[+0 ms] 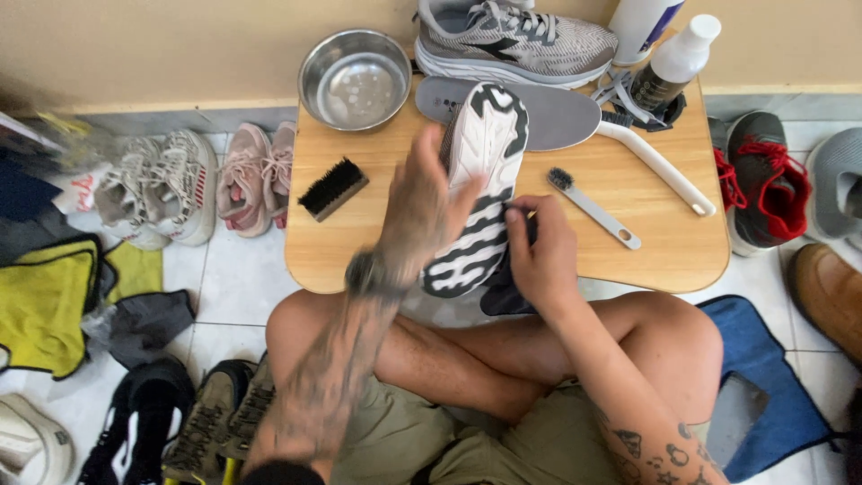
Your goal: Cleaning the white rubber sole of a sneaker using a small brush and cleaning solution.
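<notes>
Seen from the head camera, a person sits cross-legged on a tiled floor at a low wooden table (359,242), holding a white sneaker (476,180) sole-up over the table's near edge, toe pointing away. The left hand (417,211), blurred in the frame, lies against the left side of the shoe, fingers spread along it; how tightly it grips cannot be told. The right hand (543,256) is closed around a dark cloth (503,292), pressed against the right edge of the black-and-white sole near the heel.

On the table, a small black brush (332,189) lies to the left of the shoe, and a slim grey-handled brush (593,208) lies just to its right. Behind the shoe rests a grey insole (557,117), partly covered by the toe. A long white-handled brush (655,166) stretches from the insole toward the right edge. A steel bowl (355,79) stands at the back left, a grey sneaker (516,40) at the back centre, and a white spray bottle (673,63) at the back right.

On the floor, pairs of white shoes (162,189) and pink shoes (256,175) stand left of the table, a black shoe with red laces (763,180) to its right. A yellow cloth (45,305) lies at far left, a blue mat (772,377) under the person's right knee.
</notes>
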